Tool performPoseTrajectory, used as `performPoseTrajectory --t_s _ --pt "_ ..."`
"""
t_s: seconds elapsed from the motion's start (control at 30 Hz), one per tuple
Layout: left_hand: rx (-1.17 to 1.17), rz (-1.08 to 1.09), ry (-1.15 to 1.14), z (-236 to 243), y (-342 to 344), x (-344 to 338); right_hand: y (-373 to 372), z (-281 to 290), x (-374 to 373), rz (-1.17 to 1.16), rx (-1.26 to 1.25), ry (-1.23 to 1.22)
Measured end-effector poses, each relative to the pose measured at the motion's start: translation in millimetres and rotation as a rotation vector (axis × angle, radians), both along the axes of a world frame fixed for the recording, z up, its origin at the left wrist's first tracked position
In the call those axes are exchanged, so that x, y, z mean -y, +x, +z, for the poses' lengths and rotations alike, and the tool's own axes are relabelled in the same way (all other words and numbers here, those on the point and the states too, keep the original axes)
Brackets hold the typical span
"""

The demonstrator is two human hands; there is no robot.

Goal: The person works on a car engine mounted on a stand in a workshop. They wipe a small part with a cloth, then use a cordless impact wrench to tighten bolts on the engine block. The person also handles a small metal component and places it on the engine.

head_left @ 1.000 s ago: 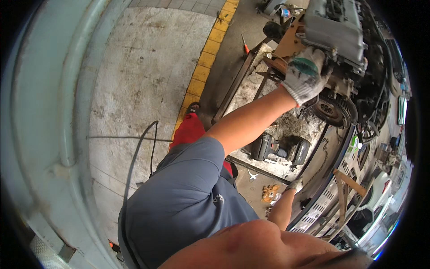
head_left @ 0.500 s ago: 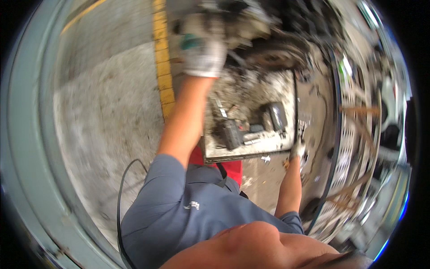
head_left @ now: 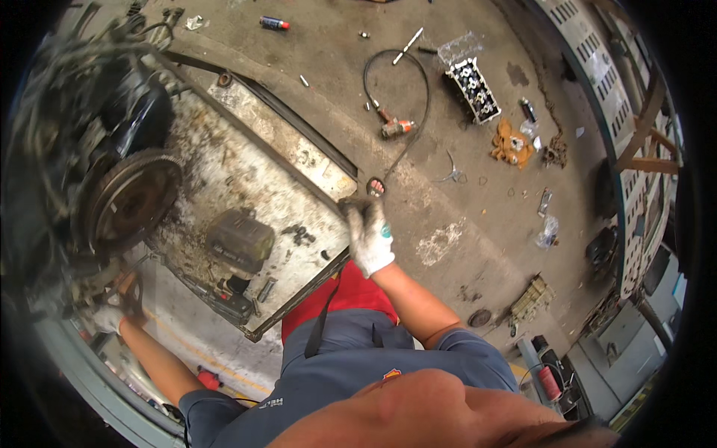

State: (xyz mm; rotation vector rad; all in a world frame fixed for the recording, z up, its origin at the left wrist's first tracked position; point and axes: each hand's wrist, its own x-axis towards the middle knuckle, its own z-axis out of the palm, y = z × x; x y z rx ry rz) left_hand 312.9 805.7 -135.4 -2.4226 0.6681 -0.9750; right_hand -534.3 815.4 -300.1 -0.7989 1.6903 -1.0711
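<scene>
A dirty, white-topped metal work table (head_left: 216, 179) stands before me. At its left end is a dark, greasy engine with a large toothed flywheel (head_left: 133, 200). My left hand (head_left: 108, 319), in a white glove, reaches to the engine's near side below the flywheel; its fingers are blurred and partly hidden. My right hand (head_left: 368, 240), in a white glove with blackened fingers, is closed over the table's right edge near the corner. Between the hands lie a dark boxy part (head_left: 240, 240), a cluster of small black bolts (head_left: 299, 235), a black tool (head_left: 233, 302) and a short metal cylinder (head_left: 266, 289).
On the floor beyond lie an orange air impact wrench (head_left: 397, 128) with a black hose, a cylinder head (head_left: 474, 89), an orange rag (head_left: 511, 143) and a spray can (head_left: 274, 23). Someone's sandalled foot (head_left: 376, 187) shows beside the table. A perforated metal rack (head_left: 601, 82) stands right.
The view has swung right, so the table and engine appear turned and further left. My left hand appears lower, at the engine's near side. My right hand stays at the table's edge.
</scene>
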Motion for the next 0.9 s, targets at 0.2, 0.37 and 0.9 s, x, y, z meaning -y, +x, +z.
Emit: performPoseTrajectory --t_s 0.2,0.37,0.9 --pt "0.301 -0.257 -0.464 -8.6 -53.6 59.5 -19.2 -5.3 9.3 0.062 -0.010 -0.151" --pt "-0.005 -0.125 -0.490 17.5 -82.8 90.9 -27.4 -6.6 16.4 0.051 -0.022 -0.206" --pt "-0.705 -0.201 -0.527 34.3 -241.7 79.6 -3.3 -39.0 -0.7 -0.018 -0.138 -0.093"
